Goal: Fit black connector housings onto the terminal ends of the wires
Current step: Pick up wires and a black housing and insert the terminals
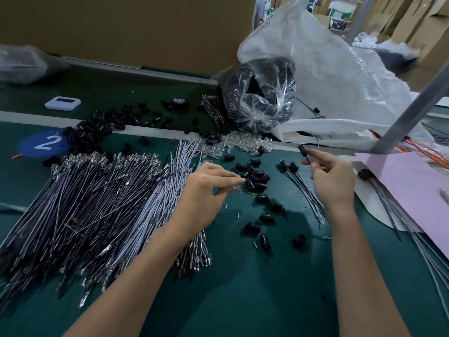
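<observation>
A broad heap of grey and black wires point(97, 203) with metal terminal ends is spread across the green table point(243, 288) at the near left. Over its right edge, a single thin wire point(234, 189) is pinched between the thumb and fingers of the left hand point(206, 190). Loose black housings point(255, 178) are scattered between the hands. A second wire point(308, 158), capped by a black connector housing point(302, 150), is gripped in the curled fingers of the right hand point(332, 183). Farther back, a clear bag point(260, 98) of black parts is set against a white sack point(340, 76).
</observation>
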Demonstrator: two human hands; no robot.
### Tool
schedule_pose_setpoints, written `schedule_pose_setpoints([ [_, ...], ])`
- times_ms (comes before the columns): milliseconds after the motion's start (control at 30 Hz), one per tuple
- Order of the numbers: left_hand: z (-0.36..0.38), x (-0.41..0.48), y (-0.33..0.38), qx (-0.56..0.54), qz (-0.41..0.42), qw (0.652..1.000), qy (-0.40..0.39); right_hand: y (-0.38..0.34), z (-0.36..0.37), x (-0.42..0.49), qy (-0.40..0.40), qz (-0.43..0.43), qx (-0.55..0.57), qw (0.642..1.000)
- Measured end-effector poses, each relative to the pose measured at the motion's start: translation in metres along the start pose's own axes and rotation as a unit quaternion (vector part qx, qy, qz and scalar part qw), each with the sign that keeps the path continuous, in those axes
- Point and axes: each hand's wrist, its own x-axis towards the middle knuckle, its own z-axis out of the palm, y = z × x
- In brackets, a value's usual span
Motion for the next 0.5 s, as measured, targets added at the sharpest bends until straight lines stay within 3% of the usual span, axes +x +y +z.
schedule_pose_setpoints([
  [267,0.000,-0.001,0.002,-0.008,0.001,1.000,0.014,-0.002,0.006,-0.009,-0.058,-0.043,-0.160,0.985],
  [400,0.000,0.000,0.006,-0.061,-0.016,0.997,0.035,-0.025,0.019,-0.029,-0.152,-0.127,-0.020,0.980],
  [500,-0.001,0.001,0.006,-0.100,-0.053,0.993,0.043,-0.043,0.026,-0.048,-0.246,-0.200,0.092,0.944],
])
